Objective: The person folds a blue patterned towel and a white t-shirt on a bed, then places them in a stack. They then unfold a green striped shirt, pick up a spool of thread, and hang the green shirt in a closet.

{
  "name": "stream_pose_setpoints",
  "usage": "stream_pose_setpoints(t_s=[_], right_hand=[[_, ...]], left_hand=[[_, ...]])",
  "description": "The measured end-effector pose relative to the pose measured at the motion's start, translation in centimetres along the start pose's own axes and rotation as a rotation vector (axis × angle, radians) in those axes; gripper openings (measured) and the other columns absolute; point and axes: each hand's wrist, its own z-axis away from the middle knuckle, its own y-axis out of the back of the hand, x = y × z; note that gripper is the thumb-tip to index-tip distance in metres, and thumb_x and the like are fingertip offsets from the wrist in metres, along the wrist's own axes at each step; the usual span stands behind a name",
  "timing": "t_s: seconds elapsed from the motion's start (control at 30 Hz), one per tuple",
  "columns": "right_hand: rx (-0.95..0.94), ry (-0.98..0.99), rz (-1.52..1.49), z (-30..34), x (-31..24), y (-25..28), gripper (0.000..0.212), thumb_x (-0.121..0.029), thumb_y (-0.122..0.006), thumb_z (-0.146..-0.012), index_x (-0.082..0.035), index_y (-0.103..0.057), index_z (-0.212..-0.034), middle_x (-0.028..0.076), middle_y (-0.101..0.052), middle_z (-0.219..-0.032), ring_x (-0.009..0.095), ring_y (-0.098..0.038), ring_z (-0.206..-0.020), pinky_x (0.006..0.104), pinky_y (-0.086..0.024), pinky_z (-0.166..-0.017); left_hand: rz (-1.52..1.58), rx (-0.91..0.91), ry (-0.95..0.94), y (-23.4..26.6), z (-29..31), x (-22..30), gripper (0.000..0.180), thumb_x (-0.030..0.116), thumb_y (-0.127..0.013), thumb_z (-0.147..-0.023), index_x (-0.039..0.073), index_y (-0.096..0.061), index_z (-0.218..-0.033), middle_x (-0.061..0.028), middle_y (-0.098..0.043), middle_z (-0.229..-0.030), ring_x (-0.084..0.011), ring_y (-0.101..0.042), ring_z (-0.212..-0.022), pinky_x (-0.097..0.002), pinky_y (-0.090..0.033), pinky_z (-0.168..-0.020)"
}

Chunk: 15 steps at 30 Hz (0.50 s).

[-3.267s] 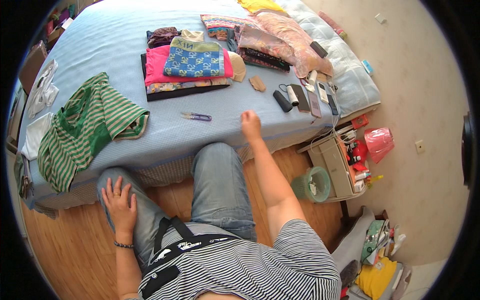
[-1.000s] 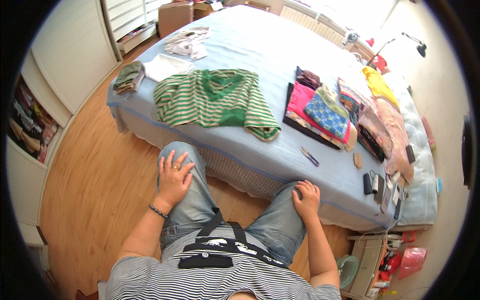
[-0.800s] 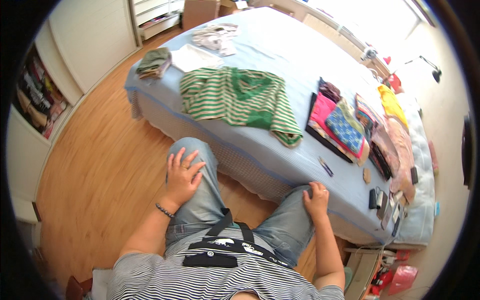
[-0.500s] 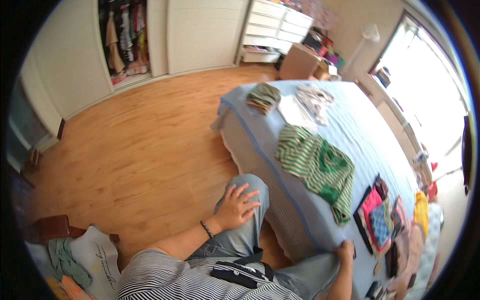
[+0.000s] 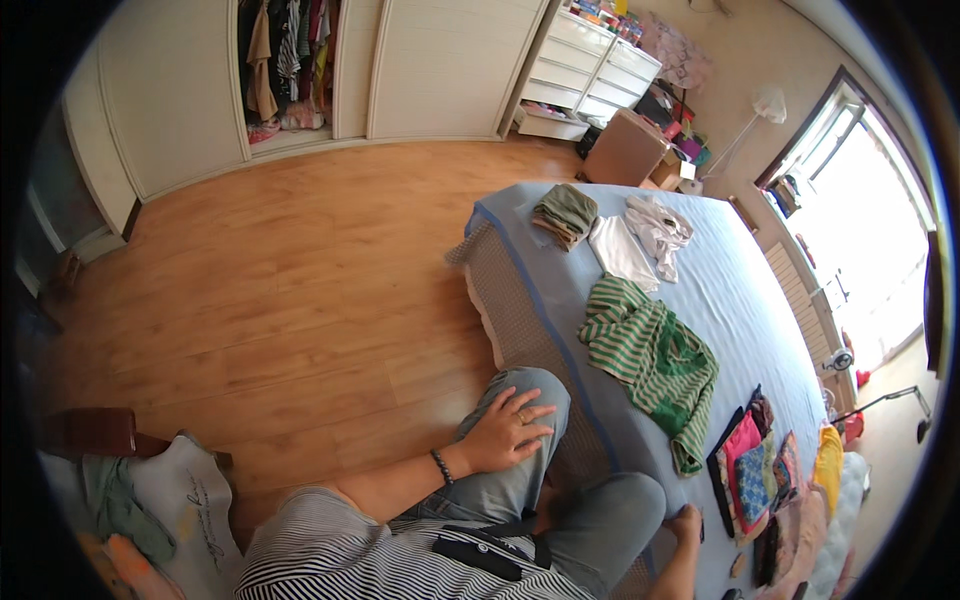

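Note:
My left hand (image 5: 507, 432) lies on my raised knee in blue jeans, its fingers spread, with a dark bead bracelet (image 5: 441, 467) on the wrist. At the bed's near edge, beside my other knee, my right hand (image 5: 685, 524) is curled against the blue sheet. A thin dark edge shows at its far side; what it holds, if anything, I cannot make out. The nearest garment to it is a green-and-white striped top (image 5: 652, 358), spread loosely on the bed. Right of that lies a pile of colourful folded clothes (image 5: 750, 470).
Farther along the bed (image 5: 745, 290) are a folded green stack (image 5: 566, 212), a flat white garment (image 5: 622, 252) and a crumpled white one (image 5: 660, 232). A wardrobe (image 5: 288, 70) stands partly open beyond the wooden floor (image 5: 270, 290). At lower left is a cloth-draped seat (image 5: 190, 490).
The whole view has shifted, so the bed and room sit slightly lower and to the right. Both hands keep their places, left on the knee and right at the bed edge.

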Motion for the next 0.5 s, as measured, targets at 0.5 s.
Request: stream_pose_setpoints(t_s=[0.5], right_hand=[[0.016, 0.151, 0.026, -0.9, -0.2, 0.5, 0.042, -0.030, -0.086, -0.044, -0.001, -0.064, -0.064, 0.016, -0.067, -0.069, 0.029, -0.066, -0.065, 0.0385, -0.052, -0.061]], left_hand=[[-0.291, 0.140, 0.177, 7.4, 5.5, -0.3, 0.026, 0.016, -0.064, -0.082, 0.017, -0.065, -0.108, -0.0034, -0.049, -0.133, -0.0332, -0.036, -0.128, -0.0457, -0.033, -0.104]])
